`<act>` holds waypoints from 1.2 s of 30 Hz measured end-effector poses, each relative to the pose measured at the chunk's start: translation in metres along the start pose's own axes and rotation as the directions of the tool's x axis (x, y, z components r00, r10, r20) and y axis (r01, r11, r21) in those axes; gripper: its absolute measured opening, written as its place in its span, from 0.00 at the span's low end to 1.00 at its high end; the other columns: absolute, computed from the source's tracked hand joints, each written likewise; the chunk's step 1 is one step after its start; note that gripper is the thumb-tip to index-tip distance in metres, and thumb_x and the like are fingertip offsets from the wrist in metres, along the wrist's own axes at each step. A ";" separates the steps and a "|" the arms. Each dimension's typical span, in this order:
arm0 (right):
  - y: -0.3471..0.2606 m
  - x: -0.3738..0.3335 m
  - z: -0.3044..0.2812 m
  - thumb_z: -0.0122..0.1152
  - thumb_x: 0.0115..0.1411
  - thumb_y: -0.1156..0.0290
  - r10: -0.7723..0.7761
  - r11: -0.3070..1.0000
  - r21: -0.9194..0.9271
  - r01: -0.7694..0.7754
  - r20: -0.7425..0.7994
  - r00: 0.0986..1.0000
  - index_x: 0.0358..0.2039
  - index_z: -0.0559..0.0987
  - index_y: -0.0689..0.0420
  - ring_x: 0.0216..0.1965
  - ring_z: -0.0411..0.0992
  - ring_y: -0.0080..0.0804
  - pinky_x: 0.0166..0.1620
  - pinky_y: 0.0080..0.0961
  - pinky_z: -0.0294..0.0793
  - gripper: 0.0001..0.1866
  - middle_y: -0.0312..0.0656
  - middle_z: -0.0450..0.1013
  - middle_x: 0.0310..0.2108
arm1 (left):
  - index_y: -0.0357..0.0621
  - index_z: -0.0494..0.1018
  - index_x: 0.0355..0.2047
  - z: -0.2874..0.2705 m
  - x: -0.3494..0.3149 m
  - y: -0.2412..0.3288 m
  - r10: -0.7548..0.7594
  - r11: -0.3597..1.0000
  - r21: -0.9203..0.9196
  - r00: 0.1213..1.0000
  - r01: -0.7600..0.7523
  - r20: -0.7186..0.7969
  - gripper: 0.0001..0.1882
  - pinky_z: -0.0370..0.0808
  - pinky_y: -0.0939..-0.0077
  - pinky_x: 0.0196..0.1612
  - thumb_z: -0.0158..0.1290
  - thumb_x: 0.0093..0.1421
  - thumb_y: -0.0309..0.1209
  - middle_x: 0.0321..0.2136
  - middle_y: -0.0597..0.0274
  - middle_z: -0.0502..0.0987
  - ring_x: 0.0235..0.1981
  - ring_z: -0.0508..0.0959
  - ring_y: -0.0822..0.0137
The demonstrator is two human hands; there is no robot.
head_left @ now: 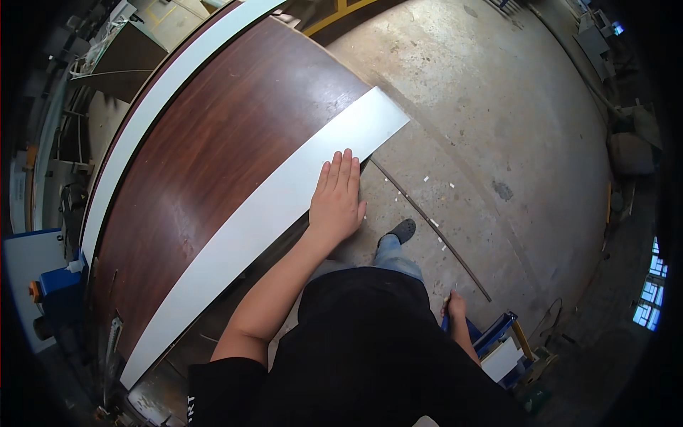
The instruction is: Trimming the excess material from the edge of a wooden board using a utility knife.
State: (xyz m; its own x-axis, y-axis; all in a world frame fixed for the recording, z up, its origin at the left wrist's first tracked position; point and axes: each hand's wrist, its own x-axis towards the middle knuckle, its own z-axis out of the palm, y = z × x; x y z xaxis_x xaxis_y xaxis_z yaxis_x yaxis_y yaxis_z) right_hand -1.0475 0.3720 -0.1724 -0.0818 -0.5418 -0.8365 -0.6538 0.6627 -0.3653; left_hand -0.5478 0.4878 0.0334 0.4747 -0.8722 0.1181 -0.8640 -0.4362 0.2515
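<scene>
A long white panel strip (245, 220) lies along the near edge of a brown wood-grain table (206, 142), its far end (388, 114) reaching the table's corner. My left hand (338, 199) rests flat on the strip near that end, fingers straight and thumb out to the side. Low beside my body, my right hand (457, 307) is closed around a small tool with a blue handle (446, 322); its exact kind is too small to make out. Another white strip (135, 135) runs along the far side of the table.
A dark thin rod (430, 224) slants across the concrete floor (491, 142), with several small white scraps around it. Blue-framed equipment (501, 341) stands at the lower right. A blue machine part (60, 281) is at the table's left end. My shoe (403, 230) is on the floor.
</scene>
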 end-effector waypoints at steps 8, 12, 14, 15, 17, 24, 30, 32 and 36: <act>-0.077 0.096 -0.120 0.40 0.72 0.51 -0.007 0.986 0.164 0.009 -0.015 1.000 0.26 0.68 0.56 0.09 0.65 0.37 0.12 0.35 0.65 0.24 0.43 0.64 0.12 | 0.32 0.56 0.66 0.037 0.129 0.058 -0.070 0.993 0.093 0.997 0.074 -0.044 0.44 0.51 0.55 0.72 0.60 0.54 0.41 0.68 0.41 0.56 0.70 0.56 0.47; -0.173 0.144 -0.148 0.41 0.73 0.51 -0.085 0.989 0.117 0.087 -0.020 0.996 0.29 0.68 0.56 0.11 0.66 0.33 0.13 0.32 0.66 0.22 0.42 0.66 0.14 | 0.35 0.59 0.66 0.028 0.124 0.065 -0.097 0.992 0.080 0.994 0.101 -0.058 0.42 0.55 0.54 0.70 0.61 0.53 0.38 0.67 0.45 0.58 0.69 0.59 0.46; -0.232 0.167 -0.146 0.44 0.72 0.53 -0.158 0.980 0.134 0.151 0.049 0.986 0.31 0.69 0.56 0.12 0.67 0.32 0.14 0.31 0.67 0.19 0.41 0.67 0.15 | 0.36 0.59 0.66 0.022 0.117 0.069 -0.144 0.987 0.064 0.988 0.148 -0.054 0.43 0.56 0.52 0.69 0.61 0.51 0.36 0.67 0.46 0.59 0.68 0.59 0.46; -0.264 0.182 -0.146 0.49 0.71 0.58 -0.181 0.977 0.136 0.162 0.141 0.973 0.32 0.70 0.57 0.15 0.69 0.31 0.17 0.30 0.70 0.15 0.41 0.70 0.18 | 0.36 0.59 0.66 0.020 0.117 0.072 -0.166 0.983 0.066 0.985 0.169 -0.050 0.43 0.56 0.52 0.69 0.61 0.51 0.36 0.67 0.46 0.59 0.68 0.59 0.46; -0.334 0.194 -0.124 0.51 0.70 0.62 -0.219 0.972 0.141 0.190 0.232 0.948 0.33 0.71 0.57 0.17 0.69 0.30 0.19 0.29 0.71 0.12 0.41 0.71 0.20 | 0.37 0.58 0.66 0.020 0.125 0.084 -0.244 0.967 0.064 0.969 0.246 -0.044 0.44 0.55 0.51 0.70 0.61 0.51 0.38 0.67 0.46 0.59 0.68 0.59 0.45; -0.569 0.185 -0.022 0.55 0.68 0.69 -0.432 0.893 0.121 0.434 0.503 0.748 0.40 0.71 0.57 0.22 0.71 0.26 0.25 0.24 0.74 0.06 0.42 0.75 0.28 | 0.37 0.59 0.66 0.029 0.183 0.106 -0.373 0.928 -0.024 0.928 0.372 -0.020 0.44 0.55 0.49 0.69 0.61 0.53 0.44 0.67 0.42 0.59 0.68 0.59 0.43; -0.676 0.241 -0.003 0.55 0.69 0.66 -0.360 0.920 0.029 0.391 0.463 0.810 0.43 0.70 0.57 0.19 0.72 0.31 0.22 0.29 0.77 0.09 0.43 0.76 0.29 | 0.43 0.65 0.63 0.028 0.252 0.067 -0.472 0.855 -0.240 0.881 0.459 0.003 0.34 0.61 0.55 0.67 0.58 0.59 0.43 0.65 0.48 0.64 0.66 0.65 0.50; -0.711 0.254 0.002 0.57 0.68 0.67 -0.365 0.924 0.057 0.378 0.429 0.827 0.42 0.70 0.56 0.18 0.71 0.29 0.22 0.27 0.75 0.09 0.42 0.76 0.28 | 0.44 0.68 0.62 0.028 0.273 0.055 -0.627 0.723 -0.337 0.777 0.604 0.048 0.31 0.66 0.61 0.65 0.57 0.60 0.42 0.63 0.49 0.67 0.64 0.67 0.52; -0.792 0.268 0.025 0.58 0.66 0.68 -0.410 0.911 0.133 0.391 0.410 0.815 0.40 0.71 0.53 0.18 0.70 0.26 0.21 0.25 0.72 0.07 0.41 0.74 0.27 | 0.42 0.70 0.60 0.030 0.330 0.028 -0.772 0.483 -0.555 0.628 0.677 0.095 0.27 0.69 0.65 0.62 0.58 0.62 0.38 0.57 0.50 0.75 0.59 0.74 0.53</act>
State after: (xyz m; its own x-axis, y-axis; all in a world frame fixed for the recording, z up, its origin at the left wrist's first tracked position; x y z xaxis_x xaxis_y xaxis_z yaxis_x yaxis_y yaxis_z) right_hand -0.5328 -0.2849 -0.1172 0.5096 -0.5015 -0.6992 -0.5274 0.4600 -0.7143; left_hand -0.4199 0.1809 0.0509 0.9493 -0.2324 -0.2116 -0.0023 -0.6785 0.7346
